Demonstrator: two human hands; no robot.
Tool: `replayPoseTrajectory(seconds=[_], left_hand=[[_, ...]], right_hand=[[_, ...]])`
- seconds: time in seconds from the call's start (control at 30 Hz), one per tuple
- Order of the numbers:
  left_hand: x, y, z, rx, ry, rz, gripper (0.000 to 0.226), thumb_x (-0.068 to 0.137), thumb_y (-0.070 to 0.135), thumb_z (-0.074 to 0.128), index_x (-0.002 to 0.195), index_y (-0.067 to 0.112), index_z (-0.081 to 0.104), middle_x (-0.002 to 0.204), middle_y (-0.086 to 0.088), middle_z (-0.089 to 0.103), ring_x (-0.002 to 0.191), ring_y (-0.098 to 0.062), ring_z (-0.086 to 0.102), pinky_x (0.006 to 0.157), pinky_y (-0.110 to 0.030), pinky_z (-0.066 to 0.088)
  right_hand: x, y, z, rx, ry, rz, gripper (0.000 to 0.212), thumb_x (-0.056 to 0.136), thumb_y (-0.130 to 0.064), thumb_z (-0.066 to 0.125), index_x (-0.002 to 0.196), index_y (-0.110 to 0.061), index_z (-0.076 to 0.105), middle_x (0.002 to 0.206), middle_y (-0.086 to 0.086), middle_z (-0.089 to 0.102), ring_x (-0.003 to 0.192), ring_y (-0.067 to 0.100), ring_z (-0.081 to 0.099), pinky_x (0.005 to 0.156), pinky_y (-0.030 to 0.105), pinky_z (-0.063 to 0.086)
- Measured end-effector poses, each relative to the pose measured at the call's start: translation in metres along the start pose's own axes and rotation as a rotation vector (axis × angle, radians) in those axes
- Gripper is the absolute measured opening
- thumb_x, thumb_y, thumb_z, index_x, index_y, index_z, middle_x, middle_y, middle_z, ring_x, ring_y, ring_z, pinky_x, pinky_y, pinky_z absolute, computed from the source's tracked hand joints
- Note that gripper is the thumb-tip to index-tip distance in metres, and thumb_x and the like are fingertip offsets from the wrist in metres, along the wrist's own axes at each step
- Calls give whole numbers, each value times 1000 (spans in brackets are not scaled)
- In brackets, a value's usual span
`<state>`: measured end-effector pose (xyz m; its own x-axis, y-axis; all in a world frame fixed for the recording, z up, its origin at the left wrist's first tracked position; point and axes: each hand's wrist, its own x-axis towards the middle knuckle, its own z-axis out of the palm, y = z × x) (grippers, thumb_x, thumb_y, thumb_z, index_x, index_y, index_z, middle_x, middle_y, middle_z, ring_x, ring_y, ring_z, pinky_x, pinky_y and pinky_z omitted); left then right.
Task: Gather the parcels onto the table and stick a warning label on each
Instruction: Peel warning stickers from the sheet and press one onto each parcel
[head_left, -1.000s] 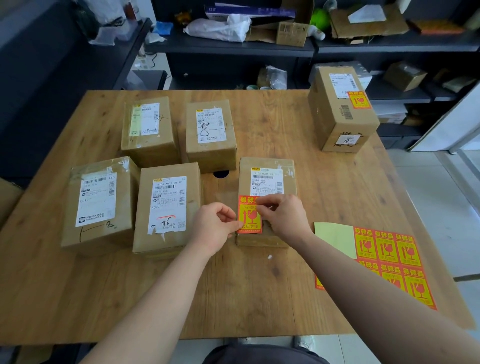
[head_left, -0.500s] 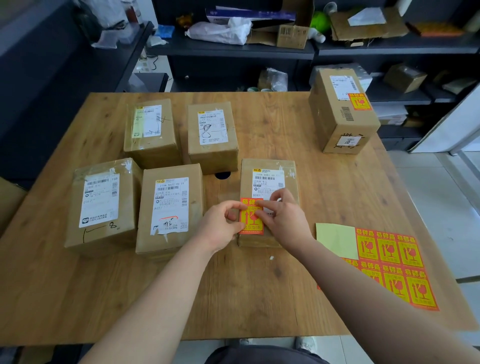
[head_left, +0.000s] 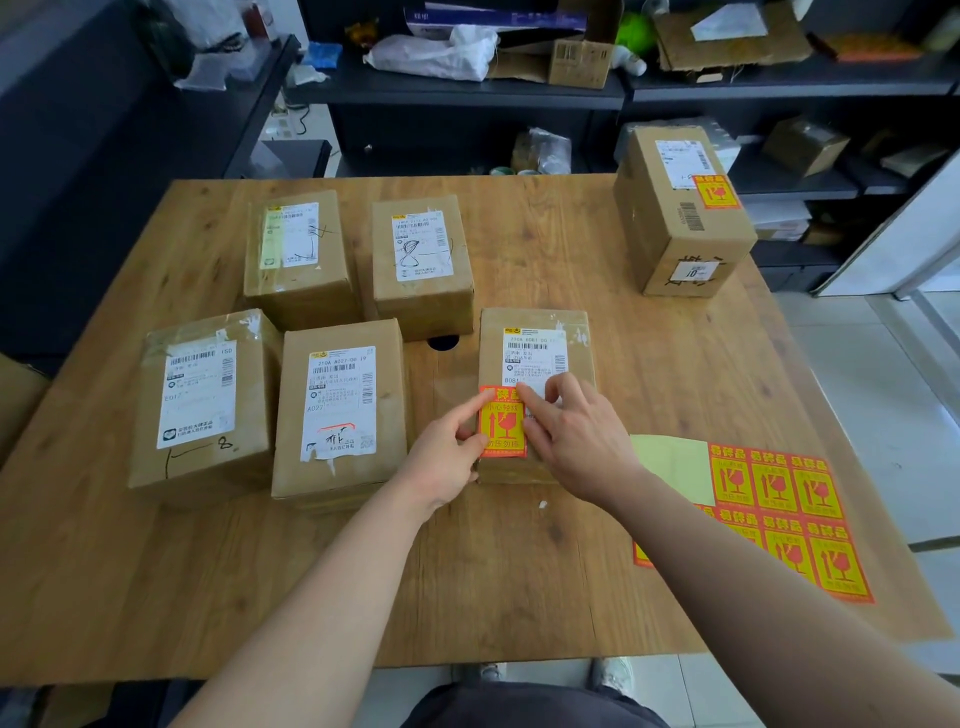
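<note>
Table (head_left: 519, 582) carries six parcels (head_left: 337, 415). Left hand (head_left: 447, 457) and right hand (head_left: 576, 436) each press an extended forefinger on one label (head_left: 501, 423), which lies flat on the near parcel (head_left: 535, 325). Neither hand grips anything. Four unlabelled parcels lie left of the left hand. One labelled far parcel (head_left: 675, 234) stands beyond the right hand. One sheet (head_left: 769, 488) lies right of the right hand.

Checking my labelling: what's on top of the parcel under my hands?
On the parcel: a white shipping label and an orange warning label, pressed by fingers of the left hand and right hand. The right hand covers the shipping label's lower part.
</note>
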<state>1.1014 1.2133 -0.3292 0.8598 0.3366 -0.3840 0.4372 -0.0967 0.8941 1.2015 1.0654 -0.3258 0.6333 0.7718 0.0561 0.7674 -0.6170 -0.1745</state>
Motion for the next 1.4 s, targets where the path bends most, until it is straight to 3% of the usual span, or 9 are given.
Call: replayPoseTrajectory(seconds=[0.23,0.4,0.57,0.77,0.97,1.07,1.17,1.27,1.4], left_hand=[[-2,-10,3,224,-26,34,53,102,29,36,141,58,16,118,-7,45,107,-24,54,100,-46,44],[-4,-14,6,290,-10,28,53,102,35,32,140,61,7,122,-6,41,106,-26,54,100,-49,43],[-2,-15,6,301,2,33,54,102,34,32,142,59,6,117,-4,40,90,-17,52,97,-48,46],[-3,-15,7,296,9,34,53,102,35,31,141,60,6,117,-5,40,83,-15,52,91,-46,50],[-6,-16,8,280,14,41,54,102,34,31,141,60,6,120,-4,40,85,-14,56,87,-39,52],[-4,-17,8,314,27,49,54,102,33,31,144,55,5,133,-3,41,102,-18,56,98,-41,46],[-3,-20,9,349,76,71,53,102,31,34,150,38,11,148,5,36,134,-18,38,107,-30,32],[-2,-17,12,349,105,122,42,102,30,35,144,31,34,129,11,54,122,-14,49,88,-23,39],[7,1,21,264,125,193,35,101,24,41,135,29,47,118,14,61,110,-7,55,90,-25,43]], right_hand=[[-18,-1,-5,-46,-33,-118,48,96,-50,30,137,-32,46,118,8,48,91,24,46,78,37,41],[-30,13,-9,9,-71,-157,46,98,-48,24,137,-36,45,140,2,42,102,24,44,81,36,37],[-12,1,-2,-85,-94,-182,55,100,-47,18,150,-26,18,156,-11,21,97,19,35,86,34,37],[-12,-8,4,-34,-38,-112,45,100,-44,31,141,-27,42,149,-8,36,107,25,40,82,36,34],[-26,16,0,-52,59,-334,32,95,-37,48,123,-28,62,135,-5,55,109,26,55,78,37,44],[-37,34,3,148,126,-110,34,92,-35,57,122,-23,64,138,3,52,124,27,49,95,44,43],[-46,41,9,425,70,204,61,87,-49,57,141,-24,43,150,-4,36,135,17,36,110,39,34],[-46,42,12,614,46,386,77,79,-55,65,145,-31,33,137,-7,51,117,10,53,98,33,46],[-34,52,11,770,87,470,71,79,-45,70,142,-30,40,125,-6,61,105,5,58,89,24,49]])
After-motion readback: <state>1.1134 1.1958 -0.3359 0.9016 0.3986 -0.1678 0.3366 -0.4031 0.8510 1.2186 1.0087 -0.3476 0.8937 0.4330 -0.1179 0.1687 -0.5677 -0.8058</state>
